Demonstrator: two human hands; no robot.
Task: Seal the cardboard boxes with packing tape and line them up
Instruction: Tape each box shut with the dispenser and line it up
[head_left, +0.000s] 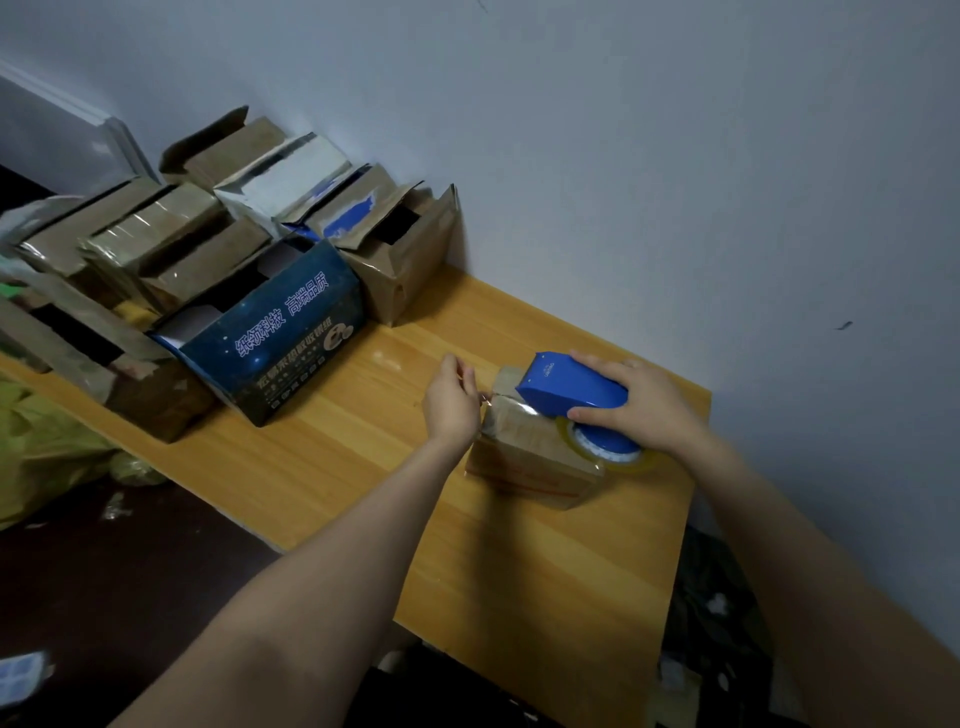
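A small brown cardboard box (530, 457) sits near the right end of the wooden table (363, 467). My right hand (644, 405) grips a blue tape dispenser (576, 389) with a clear tape roll (613, 452), held on top of the box. At the box's left top edge, my left hand (452, 405) pinches the end of the tape. A group of other cardboard boxes (156, 244) stands at the table's far left, several with flaps open.
A dark blue printed box (280, 338) lies open in front of the pile. An open brown box (400, 260) stands by the wall (675, 156). Yellow-green bags (47, 441) lie on the dark floor at left. Clutter sits under the table's right end.
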